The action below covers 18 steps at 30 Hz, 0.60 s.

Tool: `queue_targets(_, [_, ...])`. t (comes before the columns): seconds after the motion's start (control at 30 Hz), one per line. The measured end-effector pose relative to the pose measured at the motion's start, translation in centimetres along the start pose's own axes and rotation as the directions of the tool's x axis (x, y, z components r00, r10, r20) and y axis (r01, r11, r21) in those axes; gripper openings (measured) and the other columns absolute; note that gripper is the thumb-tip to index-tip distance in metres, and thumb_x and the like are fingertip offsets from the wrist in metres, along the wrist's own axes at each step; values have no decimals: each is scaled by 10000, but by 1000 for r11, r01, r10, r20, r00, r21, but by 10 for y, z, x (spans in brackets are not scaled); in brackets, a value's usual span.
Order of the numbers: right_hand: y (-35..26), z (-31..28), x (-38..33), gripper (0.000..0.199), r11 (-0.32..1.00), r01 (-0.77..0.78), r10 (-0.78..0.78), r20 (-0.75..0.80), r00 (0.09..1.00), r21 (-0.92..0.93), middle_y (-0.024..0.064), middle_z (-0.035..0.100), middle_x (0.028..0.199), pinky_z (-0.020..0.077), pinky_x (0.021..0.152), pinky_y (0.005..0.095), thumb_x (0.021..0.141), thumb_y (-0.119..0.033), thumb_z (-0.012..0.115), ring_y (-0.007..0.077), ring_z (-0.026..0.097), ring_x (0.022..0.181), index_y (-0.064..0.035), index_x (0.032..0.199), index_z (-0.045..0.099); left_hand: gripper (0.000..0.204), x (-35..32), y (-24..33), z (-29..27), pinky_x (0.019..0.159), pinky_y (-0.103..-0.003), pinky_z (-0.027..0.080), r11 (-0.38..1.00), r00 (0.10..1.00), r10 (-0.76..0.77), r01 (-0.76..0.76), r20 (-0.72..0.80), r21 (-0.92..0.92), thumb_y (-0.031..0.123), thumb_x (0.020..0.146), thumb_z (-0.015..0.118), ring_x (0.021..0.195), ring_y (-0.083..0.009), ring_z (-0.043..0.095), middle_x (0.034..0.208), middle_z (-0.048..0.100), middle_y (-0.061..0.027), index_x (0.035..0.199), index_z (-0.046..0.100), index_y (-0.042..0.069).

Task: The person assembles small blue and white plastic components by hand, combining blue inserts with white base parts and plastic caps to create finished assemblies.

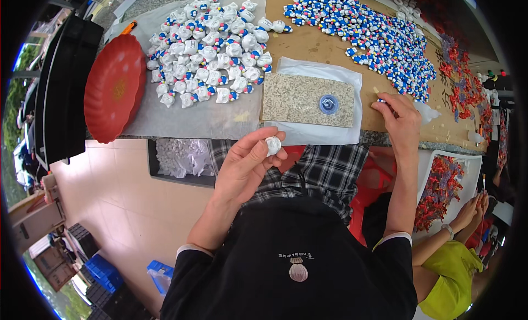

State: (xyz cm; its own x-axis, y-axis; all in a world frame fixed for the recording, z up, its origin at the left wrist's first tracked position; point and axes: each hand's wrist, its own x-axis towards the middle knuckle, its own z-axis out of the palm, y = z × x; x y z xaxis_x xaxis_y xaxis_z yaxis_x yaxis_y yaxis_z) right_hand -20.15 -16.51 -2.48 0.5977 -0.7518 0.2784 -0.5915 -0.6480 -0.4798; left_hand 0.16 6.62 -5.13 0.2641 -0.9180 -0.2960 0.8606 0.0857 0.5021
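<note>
My left hand (pixel 245 163) is closed round a small white figurine (pixel 273 145), held up between thumb and fingers in front of the table edge. Over the table's right part, my right hand (pixel 402 119) is pinched, with a small blue-and-white piece (pixel 380 101) at its fingertips. A thin pale stick-like bit (pixel 376 90) shows just beyond those fingers. Between the hands lies a speckled stone slab (pixel 297 100) on white sheeting (pixel 330 134). On the slab sits a small round blue-rimmed dish (pixel 329 104). A heap of white figurines with blue parts (pixel 209 50) covers the left sheet.
Many small blue-and-white pieces (pixel 368 36) spread over brown board at the back right. A red scalloped tray (pixel 113 89) stands left, beside a black bin (pixel 60 94). Below the table is a box of white pieces (pixel 184 157). A co-worker's hands (pixel 470 210) are near a white tray (pixel 472 168).
</note>
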Motion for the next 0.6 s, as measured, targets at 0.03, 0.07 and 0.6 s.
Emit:
queue_targets(0.03, [2,1,-1,203,1000,-5,5,1,1000,-9,101,598,749,430,586,314,711,-100,698,225,558,635,-7,884,648,317,1,-4,-1,749,-267,520,1000,1000,-8,8,18,9,125,908,498,898,-226,604,1145,549,-152,1199,496,-3])
queue_targets(0.07, [3,1,-2,201,997,56,-56,-5,998,-54,108,601,754,432,597,321,717,-98,691,243,561,648,-8,891,649,321,2,-6,-2,766,-272,524,1000,999,-16,16,38,18,127,912,491,901,-228,607,1145,549,-157,1204,490,-5])
queue_targets(0.6, [-63,18,15,141,914,326,-354,82,932,240,88,605,731,434,567,313,719,-48,670,220,561,655,-26,858,680,259,3,-23,12,780,-287,500,976,998,-52,60,-44,208,40,838,593,897,-190,609,1046,600,-118,1091,552,7])
